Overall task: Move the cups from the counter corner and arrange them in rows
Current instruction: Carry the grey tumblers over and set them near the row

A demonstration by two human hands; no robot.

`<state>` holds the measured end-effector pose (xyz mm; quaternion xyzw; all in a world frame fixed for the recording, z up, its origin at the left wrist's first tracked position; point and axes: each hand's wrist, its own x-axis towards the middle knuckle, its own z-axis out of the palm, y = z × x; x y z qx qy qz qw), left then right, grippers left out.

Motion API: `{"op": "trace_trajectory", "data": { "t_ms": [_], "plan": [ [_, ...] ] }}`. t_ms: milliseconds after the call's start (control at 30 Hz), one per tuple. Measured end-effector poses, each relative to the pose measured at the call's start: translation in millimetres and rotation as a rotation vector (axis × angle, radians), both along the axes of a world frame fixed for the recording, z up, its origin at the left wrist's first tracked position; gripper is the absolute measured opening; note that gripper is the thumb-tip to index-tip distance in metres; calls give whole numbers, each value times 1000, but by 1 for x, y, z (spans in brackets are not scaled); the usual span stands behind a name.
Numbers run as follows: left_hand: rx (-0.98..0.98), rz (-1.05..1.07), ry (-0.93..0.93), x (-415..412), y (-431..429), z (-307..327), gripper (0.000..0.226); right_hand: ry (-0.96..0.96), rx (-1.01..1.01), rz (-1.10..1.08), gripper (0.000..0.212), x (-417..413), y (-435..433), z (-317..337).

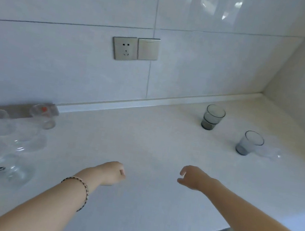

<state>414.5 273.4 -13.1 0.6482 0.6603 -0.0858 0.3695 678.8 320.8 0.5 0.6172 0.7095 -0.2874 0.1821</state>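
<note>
A pale counter (145,134) runs beneath a tiled wall (57,62), where a socket (125,48) and a switch plate (148,48) sit side by side. Clear glass cups (15,135) cluster at the counter's left end, blurred and overlapping. Toward the right corner stand two upright tumblers, well apart from the cluster: a dark grey tumbler (212,117) nearer the wall and a paler grey tumbler (249,143) closer in. A person's left hand (113,173), bracelet (82,191) at the wrist, hovers curled into a loose fist, holding nothing; the right hand (192,177) hangs empty, fingers loosely spread.
</note>
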Motion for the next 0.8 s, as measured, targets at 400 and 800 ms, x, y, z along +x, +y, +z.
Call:
{"op": "trace_trajectory", "data": {
  "t_ms": [400, 800],
  "plan": [
    [-57, -218, -13, 218, 114, -12, 10, 21, 258, -355, 52, 211, 93, 2],
    [-89, -249, -13, 263, 157, -31, 10, -114, 263, -138, 102, 252, 197, -8]
  ]
}}
